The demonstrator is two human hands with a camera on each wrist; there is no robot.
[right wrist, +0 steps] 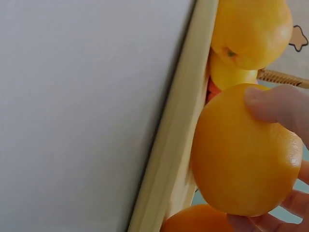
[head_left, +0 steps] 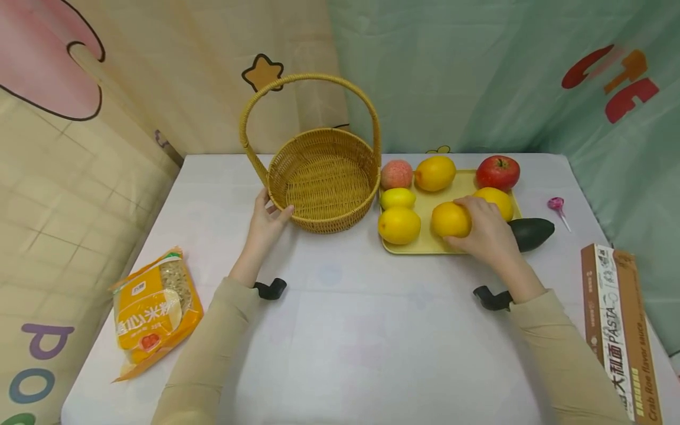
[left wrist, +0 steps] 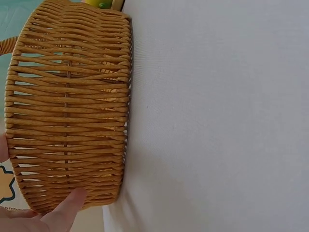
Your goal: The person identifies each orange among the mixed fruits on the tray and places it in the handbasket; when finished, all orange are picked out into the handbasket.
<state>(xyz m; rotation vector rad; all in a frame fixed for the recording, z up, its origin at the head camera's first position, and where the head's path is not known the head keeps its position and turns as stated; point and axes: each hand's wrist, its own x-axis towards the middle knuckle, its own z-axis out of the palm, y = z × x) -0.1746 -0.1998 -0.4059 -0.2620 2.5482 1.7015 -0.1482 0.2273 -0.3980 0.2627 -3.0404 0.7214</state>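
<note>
My left hand (head_left: 265, 223) holds the left front side of a round wicker basket (head_left: 332, 225) with a tall arched handle. In the left wrist view, the thumb lies against the woven wall (left wrist: 72, 121) and other fingers show at the rim. Nothing lies inside the basket. To the right, my right hand (head_left: 486, 227) grips an orange (head_left: 450, 219) over a pale yellow tray (head_left: 425, 249). The right wrist view shows the thumb on one side of the orange (right wrist: 246, 154) and fingertips under the opposite side, close by the tray's edge (right wrist: 166, 145).
On the tray are yellow fruits (head_left: 399, 225), a peach-coloured ball-shaped fruit (head_left: 396, 175) and a red fruit (head_left: 497, 172). A dark green vegetable (head_left: 533, 233) overlaps its right edge. Farther right are a lollipop (head_left: 556, 205) and pasta box (head_left: 618, 330); a food bag (head_left: 154, 313) lies left.
</note>
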